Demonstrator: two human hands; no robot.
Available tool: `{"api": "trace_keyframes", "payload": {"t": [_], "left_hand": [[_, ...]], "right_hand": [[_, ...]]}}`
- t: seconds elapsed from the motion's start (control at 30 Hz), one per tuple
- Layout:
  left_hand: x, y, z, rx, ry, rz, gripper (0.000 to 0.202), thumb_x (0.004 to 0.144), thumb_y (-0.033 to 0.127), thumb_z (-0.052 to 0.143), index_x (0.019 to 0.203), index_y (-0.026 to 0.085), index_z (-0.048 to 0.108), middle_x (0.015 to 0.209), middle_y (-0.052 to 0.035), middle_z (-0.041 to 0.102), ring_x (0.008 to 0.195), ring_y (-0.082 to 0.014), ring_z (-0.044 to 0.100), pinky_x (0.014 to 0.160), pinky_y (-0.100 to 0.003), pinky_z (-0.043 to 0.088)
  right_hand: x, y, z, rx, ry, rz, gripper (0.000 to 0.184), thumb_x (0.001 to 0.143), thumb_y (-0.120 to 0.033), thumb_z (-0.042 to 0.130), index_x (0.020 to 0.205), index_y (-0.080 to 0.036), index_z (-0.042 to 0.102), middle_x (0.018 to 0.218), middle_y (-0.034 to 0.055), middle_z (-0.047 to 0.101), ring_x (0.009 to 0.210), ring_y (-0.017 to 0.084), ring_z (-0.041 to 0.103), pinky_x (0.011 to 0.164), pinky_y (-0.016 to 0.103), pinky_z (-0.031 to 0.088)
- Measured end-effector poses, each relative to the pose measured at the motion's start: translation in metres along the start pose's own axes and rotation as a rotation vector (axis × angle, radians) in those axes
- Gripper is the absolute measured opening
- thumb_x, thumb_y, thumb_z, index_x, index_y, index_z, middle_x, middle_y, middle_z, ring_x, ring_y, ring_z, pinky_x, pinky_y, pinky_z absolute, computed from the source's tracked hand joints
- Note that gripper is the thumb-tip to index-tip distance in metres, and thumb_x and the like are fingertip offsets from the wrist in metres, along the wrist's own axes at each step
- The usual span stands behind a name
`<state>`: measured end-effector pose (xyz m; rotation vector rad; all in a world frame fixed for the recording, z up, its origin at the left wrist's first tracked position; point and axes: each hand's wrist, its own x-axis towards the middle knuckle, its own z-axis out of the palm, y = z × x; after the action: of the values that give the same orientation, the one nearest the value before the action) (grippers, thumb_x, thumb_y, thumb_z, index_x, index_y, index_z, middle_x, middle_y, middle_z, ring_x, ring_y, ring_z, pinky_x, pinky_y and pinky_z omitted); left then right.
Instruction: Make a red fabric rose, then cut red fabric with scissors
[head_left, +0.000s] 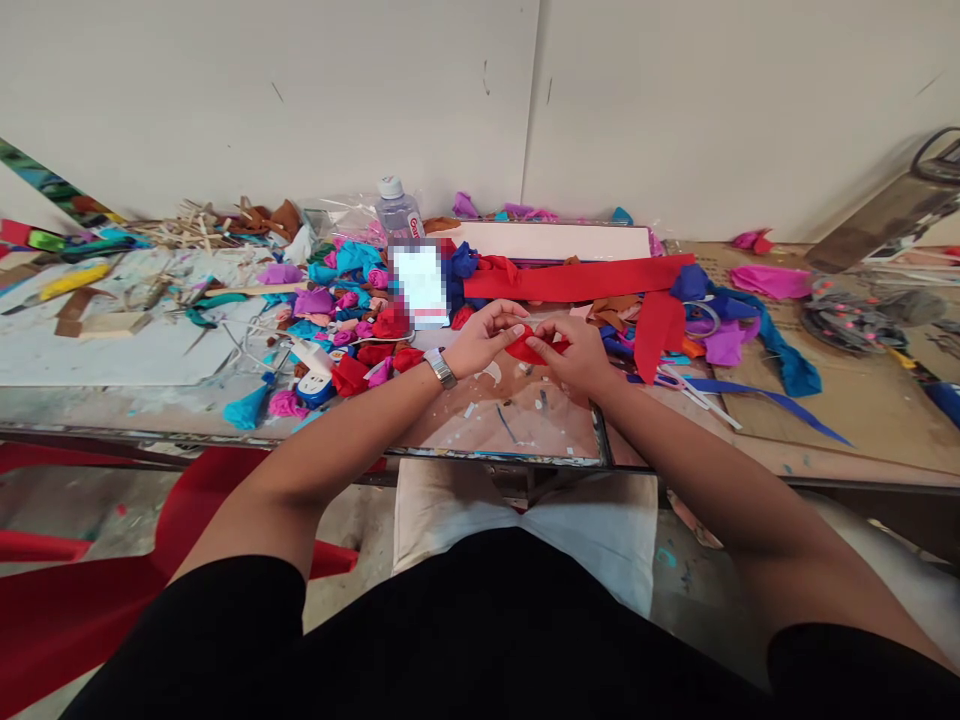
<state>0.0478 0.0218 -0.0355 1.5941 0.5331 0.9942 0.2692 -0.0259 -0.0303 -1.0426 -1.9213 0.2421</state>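
Between my two hands is a small piece of red crepe paper [519,349], pinched and partly covered by the fingers. My left hand [484,340], with a silver watch at its wrist, grips its left side between thumb and fingertips. On the other side, my right hand [577,352] has its thumb and fingers closed on the same piece. A long red crepe strip [577,283] lies just beyond the hands, and a shorter red strip [660,335] hangs down to the right. Crumpled paper flowers [349,375] in red, pink and blue are heaped left of my left wrist.
A blurred phone [420,285] leans before a water bottle [400,215]. A white power socket [315,385] sits left. Wood sticks [195,228] lie at the back left. A dark bottle [877,210] rests at the far right, near scissors [679,380] and cardboard [832,400].
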Motion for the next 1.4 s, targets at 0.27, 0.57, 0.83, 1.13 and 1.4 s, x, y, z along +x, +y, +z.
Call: {"api": "trace_keyframes", "payload": {"t": [0.27, 0.57, 0.83, 1.13, 1.4], "left_hand": [[0.000, 0.002, 0.002, -0.019, -0.062, -0.034, 0.058, 0.089, 0.061, 0.084, 0.122, 0.020, 0.060, 0.111, -0.0081, 0.077, 0.102, -0.0187, 0.074, 0.093, -0.032, 0.054], [-0.001, 0.013, 0.001, 0.182, 0.104, -0.035, 0.058, 0.079, 0.071, 0.085, 0.083, 0.016, 0.067, 0.083, -0.0011, 0.066, 0.076, -0.0128, 0.058, 0.077, -0.030, 0.049], [-0.001, 0.015, 0.001, 0.136, 0.116, -0.032, 0.054, 0.076, 0.068, 0.089, 0.083, 0.016, 0.075, 0.088, -0.0030, 0.071, 0.080, -0.0146, 0.060, 0.080, -0.032, 0.050], [0.001, 0.010, 0.001, 0.088, 0.192, -0.069, 0.058, 0.073, 0.071, 0.089, 0.086, 0.017, 0.072, 0.080, -0.0003, 0.068, 0.071, -0.0114, 0.058, 0.071, -0.028, 0.049], [0.003, 0.003, 0.001, 0.057, 0.244, -0.065, 0.053, 0.071, 0.065, 0.093, 0.087, 0.017, 0.076, 0.081, -0.0016, 0.071, 0.070, -0.0118, 0.060, 0.069, -0.027, 0.050]], "right_hand": [[0.002, -0.003, -0.001, 0.040, -0.109, -0.114, 0.047, 0.107, -0.064, 0.053, 0.127, -0.026, 0.074, 0.121, 0.0112, 0.076, 0.108, 0.027, 0.070, 0.097, 0.045, 0.057], [0.001, 0.002, -0.002, 0.058, 0.087, 0.031, 0.045, 0.101, -0.063, 0.064, 0.122, -0.025, 0.073, 0.117, 0.0096, 0.079, 0.089, 0.024, 0.070, 0.090, 0.044, 0.058], [0.001, -0.002, -0.001, 0.085, 0.102, 0.036, 0.044, 0.103, -0.062, 0.061, 0.119, -0.023, 0.073, 0.114, 0.0096, 0.080, 0.087, 0.023, 0.070, 0.086, 0.041, 0.058], [0.001, -0.004, -0.001, 0.122, 0.106, 0.077, 0.049, 0.100, -0.069, 0.062, 0.114, -0.023, 0.072, 0.111, 0.0093, 0.079, 0.087, 0.023, 0.070, 0.088, 0.042, 0.059], [0.001, -0.002, -0.001, 0.092, 0.077, 0.025, 0.044, 0.100, -0.066, 0.065, 0.116, -0.026, 0.072, 0.115, 0.0086, 0.080, 0.088, 0.024, 0.071, 0.089, 0.044, 0.059]]}}
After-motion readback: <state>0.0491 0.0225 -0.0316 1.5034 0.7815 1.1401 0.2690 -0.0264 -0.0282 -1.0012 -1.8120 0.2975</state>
